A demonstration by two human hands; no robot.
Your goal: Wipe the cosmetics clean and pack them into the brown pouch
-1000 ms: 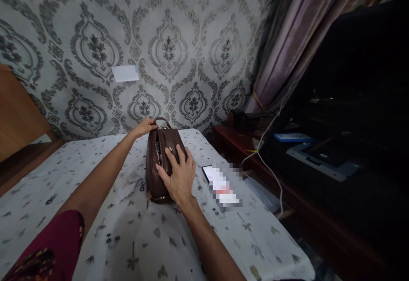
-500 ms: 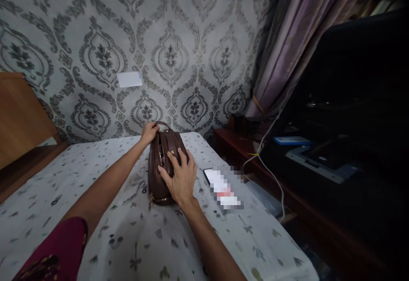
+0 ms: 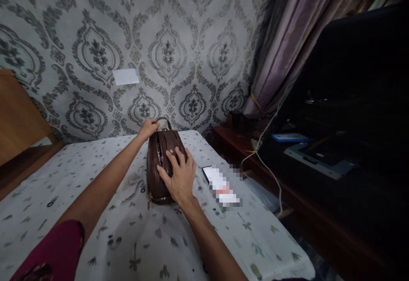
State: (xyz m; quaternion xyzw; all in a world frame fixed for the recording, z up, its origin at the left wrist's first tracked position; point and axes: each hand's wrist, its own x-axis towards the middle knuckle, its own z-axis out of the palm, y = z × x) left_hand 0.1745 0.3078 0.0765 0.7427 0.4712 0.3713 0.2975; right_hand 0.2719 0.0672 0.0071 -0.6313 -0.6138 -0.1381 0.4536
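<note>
A dark brown leather handbag with gold-toned zips lies on a patterned white bedsheet. One zipped pocket on its upper face is partly open. At the bag's far end, my left hand has its fingers closed on the edge beside the thin carry handle; whether they pinch the handle or a zip pull is hard to see. My right hand rests on the bag's near right side, fingers spread across the leather beside the open zip. Right of the bag lies a phone with a lit, blurred screen.
Patterned wallpaper rises behind the bed, bearing a white card. Wooden furniture stands at the left. On the right are a dark red table, a white cable, a large black object and a purple curtain.
The view has shifted slightly. My left hand has stayed at the bag's far end, where the handle now shows as a higher loop. My right hand keeps its place on the bag.
</note>
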